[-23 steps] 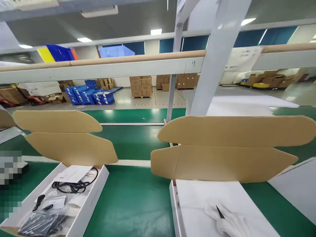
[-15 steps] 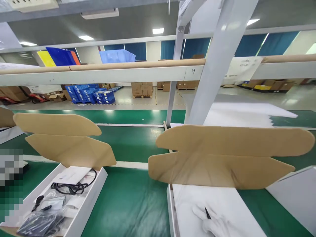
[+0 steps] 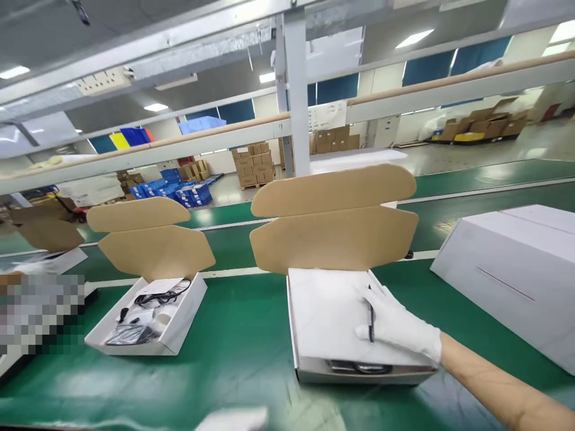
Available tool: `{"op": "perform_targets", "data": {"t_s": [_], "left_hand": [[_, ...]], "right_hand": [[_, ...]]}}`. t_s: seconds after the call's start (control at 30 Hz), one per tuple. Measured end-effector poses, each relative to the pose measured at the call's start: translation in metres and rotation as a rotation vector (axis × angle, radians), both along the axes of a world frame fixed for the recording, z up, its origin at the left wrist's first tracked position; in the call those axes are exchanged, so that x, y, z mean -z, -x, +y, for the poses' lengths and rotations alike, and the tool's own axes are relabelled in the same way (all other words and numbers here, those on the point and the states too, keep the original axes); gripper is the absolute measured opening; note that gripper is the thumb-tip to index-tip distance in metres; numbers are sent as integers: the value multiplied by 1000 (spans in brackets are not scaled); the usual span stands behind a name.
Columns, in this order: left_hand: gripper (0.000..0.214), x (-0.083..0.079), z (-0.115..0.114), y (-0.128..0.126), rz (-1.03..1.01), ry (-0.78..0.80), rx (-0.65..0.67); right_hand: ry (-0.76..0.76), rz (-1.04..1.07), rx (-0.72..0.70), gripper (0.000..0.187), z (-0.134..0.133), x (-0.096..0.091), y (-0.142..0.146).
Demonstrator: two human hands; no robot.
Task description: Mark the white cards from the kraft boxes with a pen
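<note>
Green desk [image 3: 242, 317] runs across the view, with blue crates [image 3: 173, 190] on the floor beyond at nine o'clock and stacked brown cartons [image 3: 254, 164] between ten and eleven. At five o'clock an open box [image 3: 359, 379] sits on the desk, its brown lid [image 3: 335, 239] raised toward twelve. A white sheet [image 3: 323, 317] covers most of its contents; black cable [image 3: 371, 367] shows through the gap along the near wall. The gloved right hand [image 3: 395, 320] rests on the sheet's right part, palm down, keeping a slim black tool [image 3: 371, 317] in its grasp; the fingers reach out toward ten o'clock, thumb apart from them, though I cannot tell which ones pinch it. Between six and seven, a blurred white shape [image 3: 236, 420] may be the left hand; its fingers cannot be made out. At eight o'clock, another open box [image 3: 177, 335] holds a coiled black cord [image 3: 162, 296] and a plastic-wrapped dark item [image 3: 130, 335]. A closed white carton [image 3: 516, 287] lies past three o'clock.
</note>
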State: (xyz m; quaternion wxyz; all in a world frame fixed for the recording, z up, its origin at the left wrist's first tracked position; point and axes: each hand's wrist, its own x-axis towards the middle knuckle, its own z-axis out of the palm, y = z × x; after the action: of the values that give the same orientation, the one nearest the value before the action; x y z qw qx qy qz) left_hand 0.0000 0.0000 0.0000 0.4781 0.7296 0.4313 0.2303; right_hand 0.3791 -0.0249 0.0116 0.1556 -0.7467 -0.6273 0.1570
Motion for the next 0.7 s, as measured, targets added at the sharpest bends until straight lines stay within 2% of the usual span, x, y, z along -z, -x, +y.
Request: {"op": "perform_targets", "data": {"t_s": [0.07, 0.13, 0.17, 0.2, 0.23, 0.3, 0.4, 0.47, 0.57, 0.7], "left_hand": [[59, -23, 21, -33, 16, -138, 62], [64, -40, 45, -78, 41, -290, 152], [69, -45, 56, -102, 159, -454, 239], [74, -46, 67, -124, 288, -569, 317], [79, -44, 75, -143, 397, -615, 351], [90, -32, 88, -168, 503, -632, 389], [93, -9, 94, -177, 466, -613, 395], [92, 0, 94, -173, 407, -601, 388], [89, -1, 97, -165, 355, -557, 387], [90, -6, 112, -152, 378, -516, 354]], "right_hand": [[-34, -38, -21, 92, 8, 1, 10], [-65, -56, -55, 79, 15, -5, 14], [-72, -61, -73, 72, 16, -8, 15], [-76, -66, -82, 66, 17, -11, 14], [-71, -71, -78, 64, 17, -13, 12], [-53, -77, -51, 68, 15, -11, 7], [1, -81, -9, 79, 11, -1, 1], [39, -96, 16, 79, 9, 4, 2], [11, -117, 46, 72, 10, 3, 13], [-48, -144, 82, 64, 25, -3, 39]]}}
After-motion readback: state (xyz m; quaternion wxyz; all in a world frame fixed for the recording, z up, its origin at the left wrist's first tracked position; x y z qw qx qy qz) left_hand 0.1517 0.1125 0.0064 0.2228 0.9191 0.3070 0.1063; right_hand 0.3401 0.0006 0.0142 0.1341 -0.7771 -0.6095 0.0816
